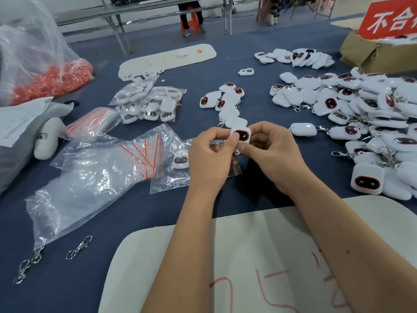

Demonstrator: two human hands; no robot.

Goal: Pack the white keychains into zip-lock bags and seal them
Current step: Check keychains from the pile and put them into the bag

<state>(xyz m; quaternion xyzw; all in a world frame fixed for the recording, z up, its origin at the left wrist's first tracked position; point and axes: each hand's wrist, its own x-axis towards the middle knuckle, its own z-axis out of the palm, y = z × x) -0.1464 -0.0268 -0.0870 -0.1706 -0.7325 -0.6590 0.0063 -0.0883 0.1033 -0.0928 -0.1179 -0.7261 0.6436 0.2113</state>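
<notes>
A white keychain with a dark red-rimmed face is held over the middle of the table. My left hand pinches its left edge and my right hand pinches its right and lower side. A clear zip-lock bag hangs below the keychain between my hands. Empty zip-lock bags with red seal strips lie to the left, one holding a keychain. A small group of keychains lies just beyond my hands. A big pile of keychains covers the right side. Packed bags lie at the centre left.
A large clear sack with red-striped bags stands at the far left. A cardboard box with a red sign sits at the back right. Loose metal clasps lie near the front left. A white sheet with red marks covers the near edge.
</notes>
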